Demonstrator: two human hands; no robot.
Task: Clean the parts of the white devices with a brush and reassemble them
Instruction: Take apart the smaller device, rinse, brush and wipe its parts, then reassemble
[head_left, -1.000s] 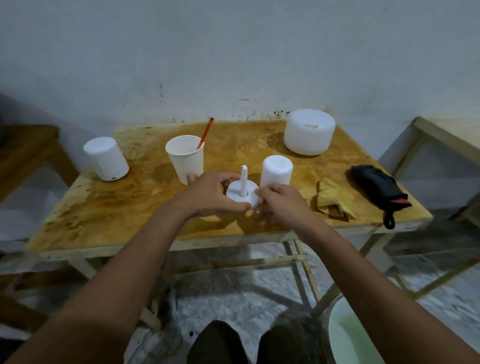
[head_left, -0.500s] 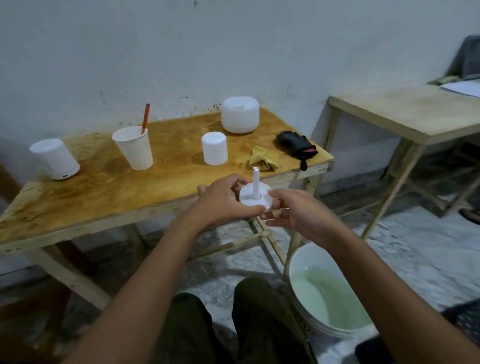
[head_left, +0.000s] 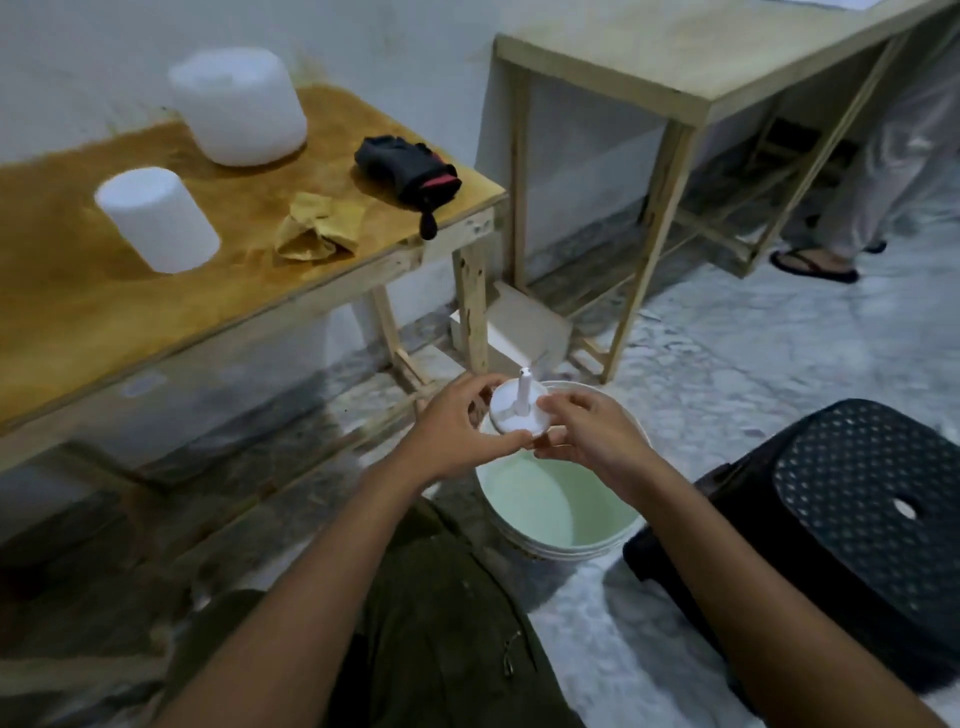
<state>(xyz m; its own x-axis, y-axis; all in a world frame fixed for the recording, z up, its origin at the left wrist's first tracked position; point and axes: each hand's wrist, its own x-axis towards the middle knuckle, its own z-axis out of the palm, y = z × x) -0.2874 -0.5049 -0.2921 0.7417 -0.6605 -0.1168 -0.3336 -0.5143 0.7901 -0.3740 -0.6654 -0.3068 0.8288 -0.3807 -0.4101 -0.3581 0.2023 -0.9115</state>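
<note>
I hold a round white device base (head_left: 506, 413) with an upright thin stem between both hands, above a white bucket (head_left: 550, 540) on the floor. My left hand (head_left: 457, 428) grips its left rim and my right hand (head_left: 587, 431) grips its right rim. On the wooden table (head_left: 156, 306) stand a small white cylindrical cover (head_left: 156, 218) and a larger white drum-shaped device (head_left: 239, 104). No brush is in view.
A crumpled yellow cloth (head_left: 319, 226) and a folded black umbrella (head_left: 408, 174) lie near the table's right end. A second wooden table (head_left: 691, 62) stands at the right, a black plastic stool (head_left: 841, 525) beside the bucket, and a person's sandalled feet (head_left: 813, 262) further off.
Both hands carried the white base off the table, down and to the right, over the bucket. The view swung right; the cup and left device left the frame.
</note>
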